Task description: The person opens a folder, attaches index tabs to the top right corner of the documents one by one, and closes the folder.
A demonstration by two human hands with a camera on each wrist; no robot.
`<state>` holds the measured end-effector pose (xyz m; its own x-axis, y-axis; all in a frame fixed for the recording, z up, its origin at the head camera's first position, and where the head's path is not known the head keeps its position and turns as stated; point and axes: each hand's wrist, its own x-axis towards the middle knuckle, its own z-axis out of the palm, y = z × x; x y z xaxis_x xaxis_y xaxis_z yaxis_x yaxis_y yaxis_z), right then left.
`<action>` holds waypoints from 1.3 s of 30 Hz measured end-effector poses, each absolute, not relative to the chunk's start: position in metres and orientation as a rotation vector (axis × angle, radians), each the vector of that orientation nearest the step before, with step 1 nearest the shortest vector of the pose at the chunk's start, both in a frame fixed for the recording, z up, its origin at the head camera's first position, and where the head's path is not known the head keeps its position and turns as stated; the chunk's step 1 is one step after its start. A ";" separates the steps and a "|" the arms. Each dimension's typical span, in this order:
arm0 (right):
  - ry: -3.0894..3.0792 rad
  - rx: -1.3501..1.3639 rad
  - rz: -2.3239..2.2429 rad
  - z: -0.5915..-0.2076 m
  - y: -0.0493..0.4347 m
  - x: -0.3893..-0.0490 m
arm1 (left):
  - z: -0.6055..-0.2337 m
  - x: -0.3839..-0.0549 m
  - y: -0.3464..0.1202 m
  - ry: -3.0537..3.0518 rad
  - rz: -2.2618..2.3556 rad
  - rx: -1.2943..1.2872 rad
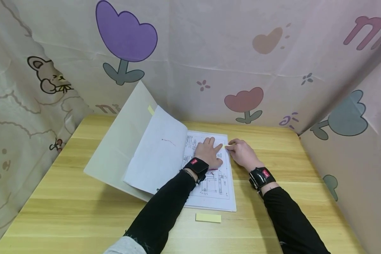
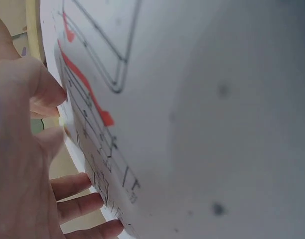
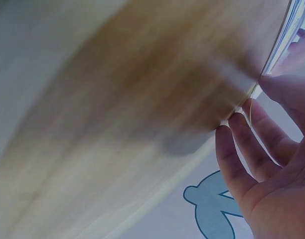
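A bound booklet lies on the table, turned to a page of technical drawings [image 1: 209,195]. My left hand [image 1: 207,153] rests on that page with its fingers spread. Its index finger reaches to the right edge, beside a small yellow sticky tab [image 1: 224,146]. From the other side my right hand [image 1: 243,155] pinches this tab at the page edge between thumb and fingers. Up close in the right wrist view, the thumb [image 3: 284,94] meets the edge of the pages. Red marks [image 2: 87,82] on the drawing show in the left wrist view.
A stiff pale cover [image 1: 117,144] and a turned white sheet [image 1: 158,151] stand raised at left, with another yellow tab [image 1: 150,110] near the sheet's top. A yellow sticky-note pad [image 1: 208,218] lies in front of the booklet. Printed cloth [image 1: 184,42] hangs behind the wooden table [image 1: 82,218].
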<state>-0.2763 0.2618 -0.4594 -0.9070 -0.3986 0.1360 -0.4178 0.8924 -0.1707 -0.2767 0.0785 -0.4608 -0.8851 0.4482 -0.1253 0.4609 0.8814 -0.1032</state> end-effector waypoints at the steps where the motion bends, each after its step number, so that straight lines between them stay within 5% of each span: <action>1: -2.960 0.640 0.299 -0.460 0.262 -0.276 | -0.461 -0.277 0.079 2.948 -0.202 0.713; 39: -3.158 0.461 0.297 -0.459 0.272 -0.255 | -0.462 -0.278 0.081 2.944 -0.201 0.709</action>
<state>-0.2551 0.2720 -0.4585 -0.9567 -0.2888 -0.0357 -0.2771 0.9415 -0.1916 -0.2779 0.0814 -0.4617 -0.8854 0.4451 -0.1343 0.4592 0.8824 -0.1029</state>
